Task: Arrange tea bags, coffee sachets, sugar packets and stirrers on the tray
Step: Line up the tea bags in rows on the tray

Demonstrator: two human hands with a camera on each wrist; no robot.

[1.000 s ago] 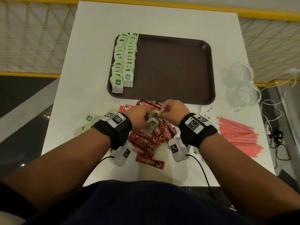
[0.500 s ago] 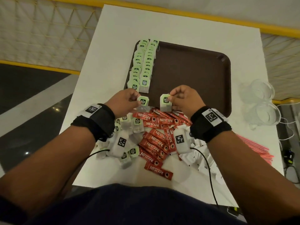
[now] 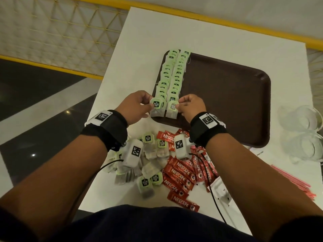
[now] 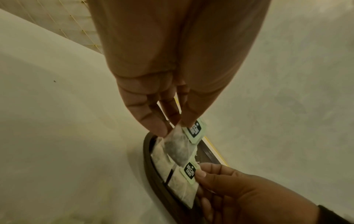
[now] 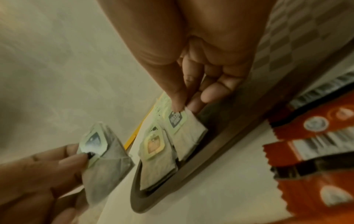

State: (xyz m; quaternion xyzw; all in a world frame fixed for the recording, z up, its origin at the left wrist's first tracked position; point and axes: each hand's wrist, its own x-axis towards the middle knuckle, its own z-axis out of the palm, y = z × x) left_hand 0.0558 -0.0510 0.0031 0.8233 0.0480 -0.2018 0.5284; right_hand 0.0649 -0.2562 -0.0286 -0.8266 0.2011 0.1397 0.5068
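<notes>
A brown tray (image 3: 227,102) lies on the white table with two rows of green-tagged tea bags (image 3: 172,74) along its left side. My left hand (image 3: 138,103) pinches a tea bag (image 3: 156,108) at the near end of the left row, over the tray's near left corner. My right hand (image 3: 190,105) pinches another tea bag (image 3: 172,110) at the near end of the right row. In the left wrist view the left hand's tea bag (image 4: 177,147) hangs above the tray rim (image 4: 153,174). In the right wrist view the right hand's tea bag (image 5: 184,128) lies low on the tray (image 5: 210,151).
Loose tea bags (image 3: 148,161) and red Nescafe sachets (image 3: 183,173) are heaped on the table near me. White sugar packets (image 3: 222,191) and red stirrers (image 3: 293,180) lie at the right. Clear glass cups (image 3: 304,133) stand right of the tray.
Both hands lifted a tea bag each from the near pile and carried them forward to the near ends of the two rows on the tray.
</notes>
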